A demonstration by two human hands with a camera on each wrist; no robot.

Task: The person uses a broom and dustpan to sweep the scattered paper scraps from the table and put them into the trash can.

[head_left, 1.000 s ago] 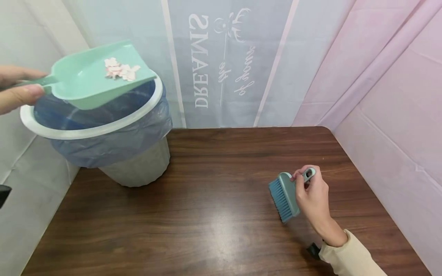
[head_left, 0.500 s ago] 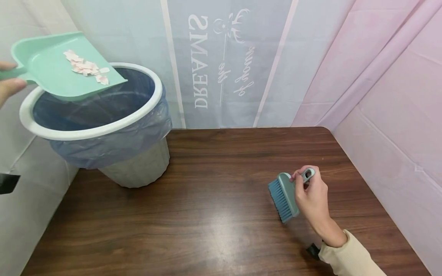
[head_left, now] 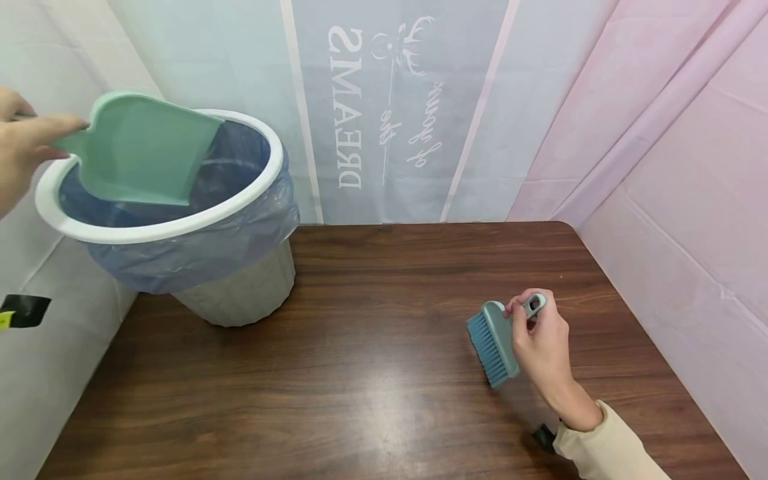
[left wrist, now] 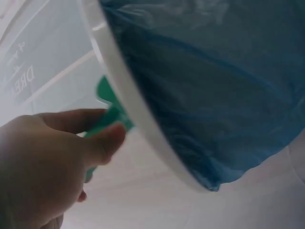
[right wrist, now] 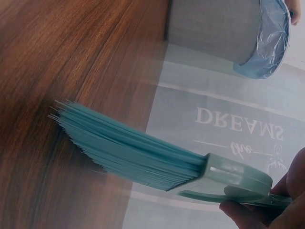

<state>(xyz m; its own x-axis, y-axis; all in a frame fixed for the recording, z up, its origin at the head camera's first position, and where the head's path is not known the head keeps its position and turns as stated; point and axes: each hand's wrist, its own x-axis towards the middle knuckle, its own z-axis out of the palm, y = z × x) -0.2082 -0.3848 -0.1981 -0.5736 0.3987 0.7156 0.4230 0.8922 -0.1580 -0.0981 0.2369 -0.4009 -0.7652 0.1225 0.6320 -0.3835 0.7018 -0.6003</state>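
A mint-green dustpan (head_left: 144,150) is tipped over the mouth of the trash can (head_left: 240,293), its underside facing the head camera and its front edge down inside the rim. At the upper left, my left hand (head_left: 30,147) grips its handle; the left wrist view shows thumb and fingers around the green handle (left wrist: 107,121) beside the white rim (left wrist: 124,90). The dustpan's upper face is hidden. Over on the right, my right hand (head_left: 546,340) pinches the handle of a small hand brush (head_left: 495,343). Its blue-green bristles (right wrist: 124,143) point down toward the wooden table.
The grey can wears a blue plastic liner (head_left: 198,260) folded over its rim and stands at the table's back left. Brown wooden table (head_left: 360,347) spreads before it. Printed cloth (head_left: 390,133) hangs behind, with a pink cloth wall (head_left: 690,167) at right.
The dustpan first shifted left, level, with pink-white scraps on it. It has since turned over above the can, and the scraps are out of sight. The right hand and brush stay put.
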